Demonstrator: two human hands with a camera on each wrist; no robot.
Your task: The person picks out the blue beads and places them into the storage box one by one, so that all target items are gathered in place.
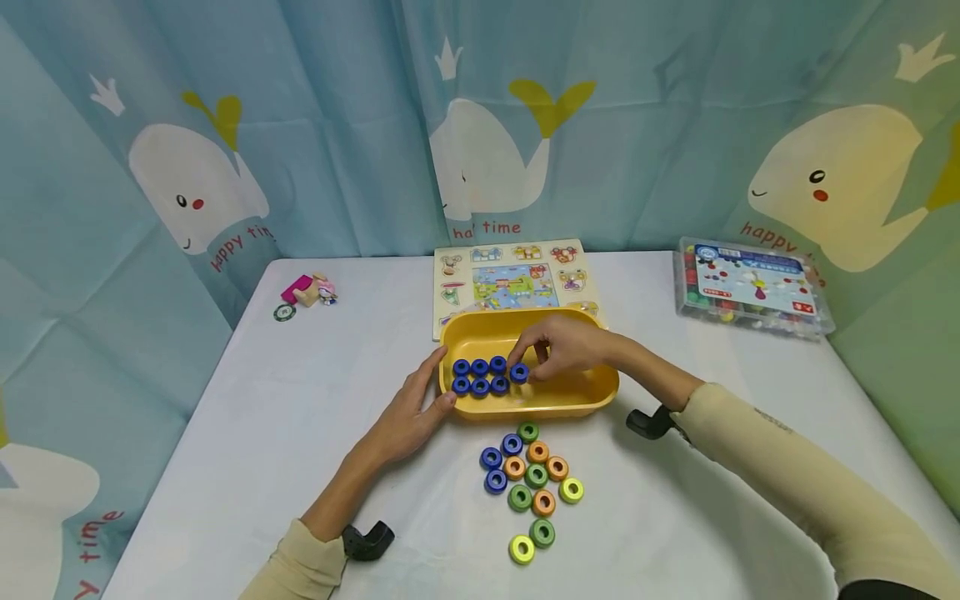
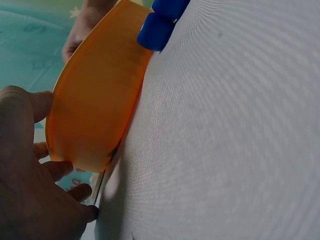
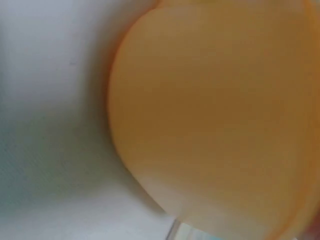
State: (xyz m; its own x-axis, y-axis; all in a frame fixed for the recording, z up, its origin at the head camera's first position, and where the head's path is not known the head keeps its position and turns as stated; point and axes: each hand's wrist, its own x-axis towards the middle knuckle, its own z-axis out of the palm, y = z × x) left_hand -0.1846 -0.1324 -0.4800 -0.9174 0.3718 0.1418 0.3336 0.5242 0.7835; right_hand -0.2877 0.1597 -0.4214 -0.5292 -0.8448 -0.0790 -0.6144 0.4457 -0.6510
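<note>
A yellow tray sits near the middle of the white worktop, a little toward the far edge. Inside it, at its left end, blue rings lie flat in two short rows, touching one another. The right hand reaches into the tray from the right, and its fingers curl down over the blue ring at the right end of the rows, pinching it at the tips (the ring lies directly under them).

The left hand rests against the outside of the tray's left end. Its fingers are fairly straight and loosely spread, the thumb touching the tray's near-left corner; the left wrist view shows them just beside the tray wall.

Between the tray and the near edge lies a loose cluster of rings: blue, orange, dark green and yellow-green ones, most touching their neighbours.

A picture puzzle board lies just behind the tray. A clear plastic box of coloured pieces sits at the far right corner. Small toys and a dark green ring lie near the far left corner.
</note>
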